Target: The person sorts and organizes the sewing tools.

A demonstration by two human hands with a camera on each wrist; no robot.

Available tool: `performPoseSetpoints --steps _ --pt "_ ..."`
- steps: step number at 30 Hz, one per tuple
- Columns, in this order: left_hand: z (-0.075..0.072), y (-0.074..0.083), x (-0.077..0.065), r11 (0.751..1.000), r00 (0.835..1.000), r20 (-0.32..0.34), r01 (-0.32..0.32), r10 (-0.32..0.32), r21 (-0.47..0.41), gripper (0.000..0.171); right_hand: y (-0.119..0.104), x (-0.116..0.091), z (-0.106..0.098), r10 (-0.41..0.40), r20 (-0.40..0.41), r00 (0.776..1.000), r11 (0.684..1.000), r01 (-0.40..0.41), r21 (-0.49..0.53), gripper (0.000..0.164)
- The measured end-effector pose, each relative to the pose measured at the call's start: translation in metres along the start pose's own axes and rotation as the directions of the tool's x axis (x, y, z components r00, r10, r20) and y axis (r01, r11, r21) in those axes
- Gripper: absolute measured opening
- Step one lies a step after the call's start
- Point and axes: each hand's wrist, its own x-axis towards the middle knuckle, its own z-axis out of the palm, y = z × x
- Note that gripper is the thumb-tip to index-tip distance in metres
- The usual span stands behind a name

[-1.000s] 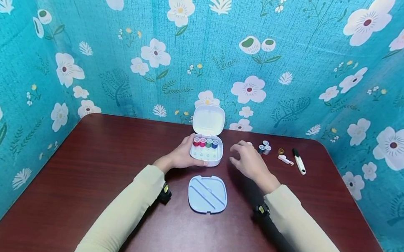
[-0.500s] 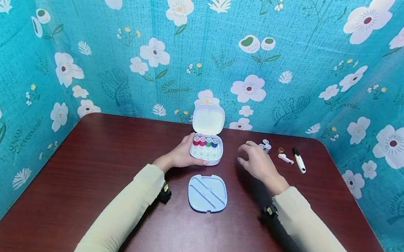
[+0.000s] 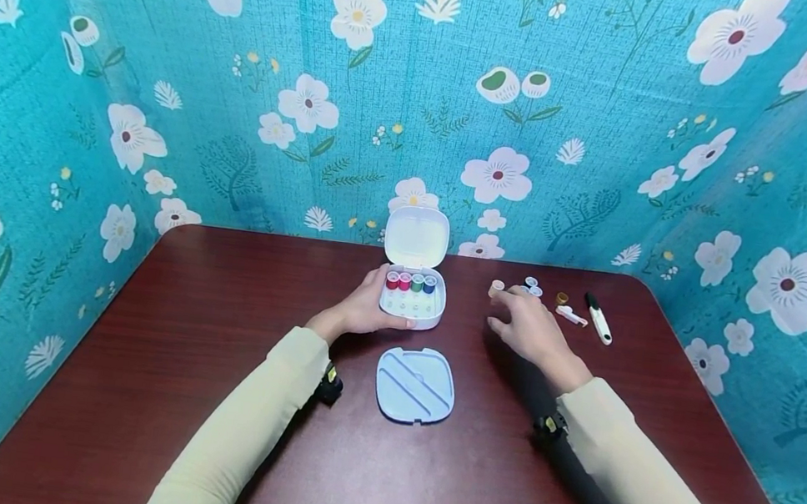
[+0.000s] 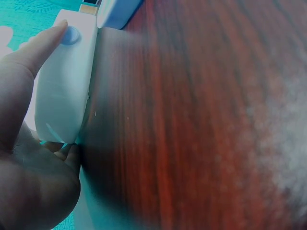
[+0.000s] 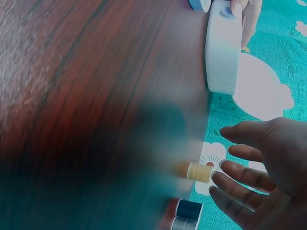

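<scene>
A white sewing box (image 3: 434, 321) stands with its hinged lid (image 3: 416, 237) raised. Several thread spools in red, pink, green and blue (image 3: 429, 286) line its back row, behind a row of small pegs. My left hand (image 3: 362, 307) grips the box at its left side, the thumb lying on the front button (image 4: 72, 36). To the right, my right hand (image 3: 533, 331) hovers with loosely bent, spread fingers and holds nothing. Just beyond its fingertips a yellow thread spool (image 5: 199, 172) stands upright on the table. A dark spool (image 5: 189, 210) and a grey one (image 5: 183, 223) stand nearby, partly hidden by the hand in the head view.
A pale blue divider tray (image 3: 415, 388) lies flat in front of the box. Right of the spools are a gold thimble-like ring (image 3: 561, 299), a small white tool (image 3: 571, 315) and a black-and-white pen-shaped tool (image 3: 598, 319). A floral curtain borders the table's back edge.
My right hand has moved rightward, away from the box, uncovering the yellow spool and partly covering the spools beside it. The left hand and the box have stayed in place.
</scene>
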Motion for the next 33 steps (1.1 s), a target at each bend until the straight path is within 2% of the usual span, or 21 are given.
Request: performPoseSetpoints --steps 8,14,20,33 --pt "0.002 -0.001 -0.001 1.0 1.0 -0.007 0.017 -0.017 0.009 0.123 0.013 -0.001 0.001 0.022 -0.006 1.0 1.0 -0.022 -0.007 0.031" --pt "0.001 0.0 -0.002 0.999 0.999 0.004 0.033 -0.033 0.009 0.127 0.025 -0.002 0.003 0.008 -0.045 0.999 1.0 -0.009 -0.018 0.026" --pt "0.001 0.0 -0.001 0.999 0.999 0.0 0.038 -0.038 0.006 0.13 0.035 -0.001 0.003 0.022 -0.056 0.998 0.999 -0.02 0.029 0.028" --pt "0.0 0.0 -0.001 1.0 1.0 -0.006 0.01 -0.01 0.006 0.124 0.048 0.008 0.011 0.112 -0.025 0.993 0.984 -0.108 0.139 0.033"
